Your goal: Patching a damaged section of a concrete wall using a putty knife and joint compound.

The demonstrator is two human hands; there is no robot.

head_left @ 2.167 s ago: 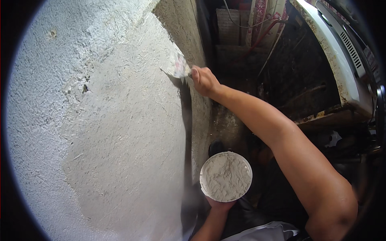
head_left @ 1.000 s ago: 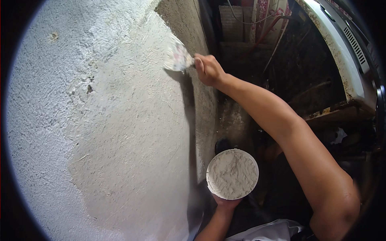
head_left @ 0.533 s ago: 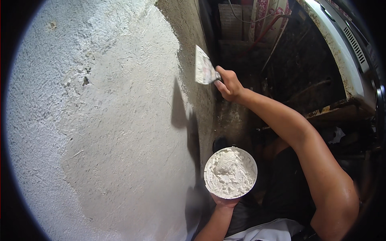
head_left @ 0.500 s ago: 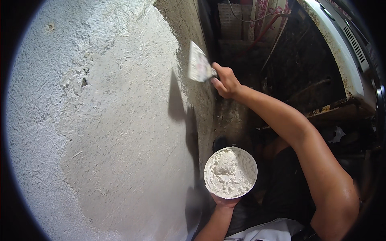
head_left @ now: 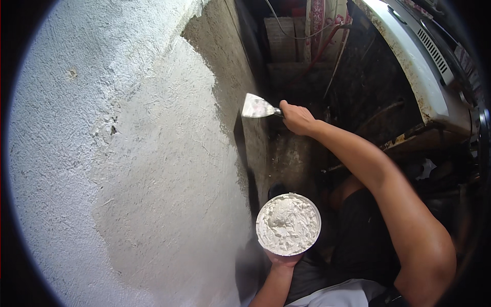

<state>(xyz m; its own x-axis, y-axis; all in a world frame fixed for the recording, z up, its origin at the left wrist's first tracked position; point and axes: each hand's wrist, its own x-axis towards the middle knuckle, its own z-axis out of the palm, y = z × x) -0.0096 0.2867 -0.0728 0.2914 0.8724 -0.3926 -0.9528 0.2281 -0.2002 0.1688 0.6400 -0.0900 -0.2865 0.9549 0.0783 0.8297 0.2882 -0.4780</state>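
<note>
My right hand (head_left: 297, 118) grips the dark handle of a putty knife (head_left: 257, 106), whose wide blade is smeared with white filler and points left toward the wall. Blade and wall look apart, with a shadow cast beside the blade. From below, my left hand (head_left: 284, 259) supports a round white tub (head_left: 259, 233) filled with lumpy white putty (head_left: 288, 225); most of its fingers are hidden under the tub. Along my left stands the wall (head_left: 158, 179), with a broad, smooth off-white coated patch, rougher bluish-white plaster around it and a bare grey-brown strip (head_left: 225, 56) at its right.
A small chipped hole (head_left: 113, 129) marks the wall. To the right stands a rusty-edged white appliance (head_left: 427, 87) with a dark open side. Beyond the dirty floor (head_left: 289, 153), a thin cable (head_left: 286, 31) and a red hose (head_left: 323, 48) hang near patterned cloth.
The putty knife has come down toward me, and its blade has turned to point more squarely left. The tub has shifted slightly left in the view, still in my left hand.
</note>
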